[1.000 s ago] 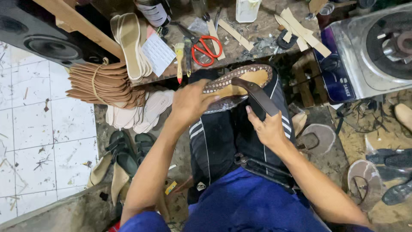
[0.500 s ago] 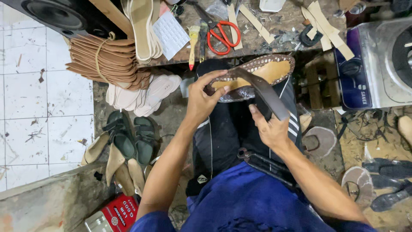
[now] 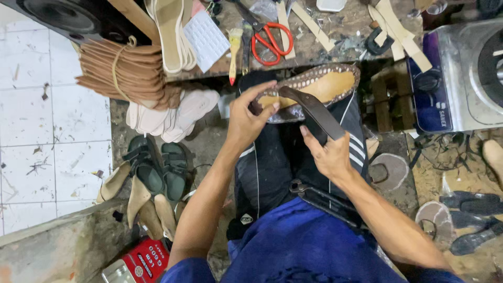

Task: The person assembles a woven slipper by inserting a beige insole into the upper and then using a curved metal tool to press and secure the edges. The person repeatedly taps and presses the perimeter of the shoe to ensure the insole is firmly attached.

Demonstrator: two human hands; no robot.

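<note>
A tan sandal sole [image 3: 325, 86] with a studded brown edge rests on my lap, toe pointing right. A dark brown leather strap [image 3: 314, 110] crosses over it. My left hand [image 3: 251, 118] grips the sole's heel end and pinches the strap's upper end against it. My right hand [image 3: 327, 152] holds the strap's lower end, fingers under it, pulling it down toward my knee. My legs are in black trousers with white stripes.
The workbench [image 3: 335, 31] ahead carries red-handled scissors [image 3: 270, 42], a small brush [image 3: 234, 50], leather strips and stacked insoles [image 3: 167, 31]. A bundle of tan soles [image 3: 120, 71] hangs at left. Green sandals [image 3: 157, 165] lie on the floor. A silver machine [image 3: 461, 78] stands at right.
The view has shifted so the bench sits higher in frame. My left hand has closed tighter on the sole's heel, and my right hand has drawn the strap slightly lower.
</note>
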